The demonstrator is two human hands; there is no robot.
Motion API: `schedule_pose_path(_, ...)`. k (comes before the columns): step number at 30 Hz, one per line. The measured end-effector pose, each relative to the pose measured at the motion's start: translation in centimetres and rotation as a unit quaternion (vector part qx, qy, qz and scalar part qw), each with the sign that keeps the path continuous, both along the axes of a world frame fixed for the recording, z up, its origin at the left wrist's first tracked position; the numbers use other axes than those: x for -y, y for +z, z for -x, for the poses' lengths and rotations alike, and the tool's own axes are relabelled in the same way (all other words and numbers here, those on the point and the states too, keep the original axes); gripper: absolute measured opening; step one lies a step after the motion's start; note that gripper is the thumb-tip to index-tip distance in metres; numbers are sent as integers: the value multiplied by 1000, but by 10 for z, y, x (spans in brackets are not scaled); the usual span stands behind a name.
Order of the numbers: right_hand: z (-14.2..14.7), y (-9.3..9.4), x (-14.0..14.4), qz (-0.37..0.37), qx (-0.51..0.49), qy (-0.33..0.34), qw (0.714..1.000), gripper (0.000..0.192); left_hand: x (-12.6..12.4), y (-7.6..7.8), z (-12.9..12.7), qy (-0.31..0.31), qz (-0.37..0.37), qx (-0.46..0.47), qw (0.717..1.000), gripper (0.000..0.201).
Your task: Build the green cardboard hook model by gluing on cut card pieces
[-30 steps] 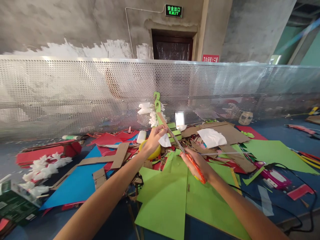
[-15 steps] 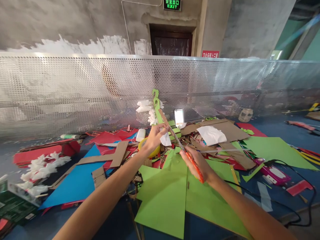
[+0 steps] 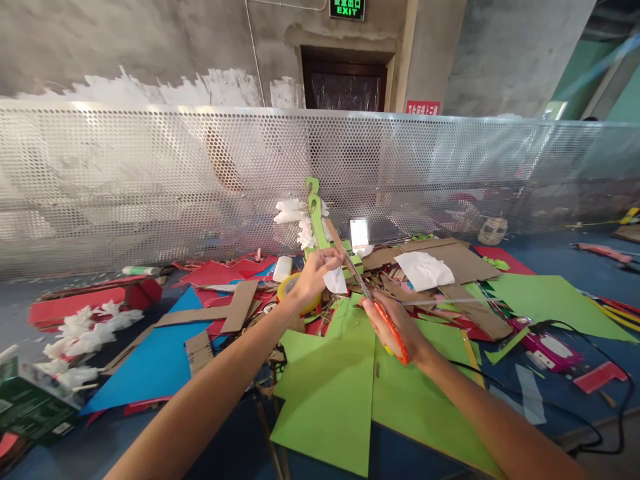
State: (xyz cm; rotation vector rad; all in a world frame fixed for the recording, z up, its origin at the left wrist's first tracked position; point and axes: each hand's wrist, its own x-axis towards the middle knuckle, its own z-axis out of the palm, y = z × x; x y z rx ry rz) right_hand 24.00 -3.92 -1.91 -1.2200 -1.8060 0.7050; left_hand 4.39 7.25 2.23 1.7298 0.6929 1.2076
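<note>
My right hand (image 3: 395, 323) is closed round the orange handles of a pair of scissors (image 3: 393, 331), whose blades point up and away to the left. The blades lie along a narrow brown cardboard strip (image 3: 334, 235). My left hand (image 3: 316, 272) pinches that strip near its lower part, with a bit of white tissue (image 3: 335, 280) hanging just below the fingers. Behind my left hand stands a green cardboard model (image 3: 317, 223) with curled tops and white tissue tufts. A roll of yellow tape (image 3: 287, 287) sits partly hidden behind my left wrist. Green sheets (image 3: 325, 393) lie beneath my forearms.
A perforated metal barrier (image 3: 175, 180) runs along the back. Blue card (image 3: 150, 363), red scraps and a red box-shaped piece (image 3: 95, 303) lie left. To the right are white paper (image 3: 425, 269), brown cardboard (image 3: 465, 257), a magenta device (image 3: 550, 348) and a black cable (image 3: 613, 373).
Both hands, the strip and the scissors hold nearly the same pose. The scissor handles look slightly further apart, with a yellow inner part showing. The whole view has shifted a little.
</note>
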Motion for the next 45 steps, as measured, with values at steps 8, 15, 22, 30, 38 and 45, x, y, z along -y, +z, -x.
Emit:
schedule_pose_path(8, 1, 3, 2, -48, 16, -8, 999, 40, 0, -1, 0, 7, 9, 0, 1000, 38)
schedule_pose_path(15, -2, 8, 0, -25, 23, 12, 999, 42, -12, -2, 8, 70, -22, -18, 997, 32)
schedule_pose_path(22, -6, 5, -4, -16, 27, 34, 999, 40, -18, -10, 12, 44, -34, -6, 998, 38)
schedule_pose_path(30, -5, -2, -4, -3, 7, 26, 1000, 41, -8, -9, 4, 26, -20, -1, 999, 42)
schedule_pose_path(38, 1, -1, 0, -34, 27, -25, 999, 43, -3, -5, 0, 30, -8, 19, 999, 42)
schedule_pose_path(45, 0, -3, -3, -25, 27, -11, 999, 39, 0, -3, -1, 0, 13, 31, 999, 38)
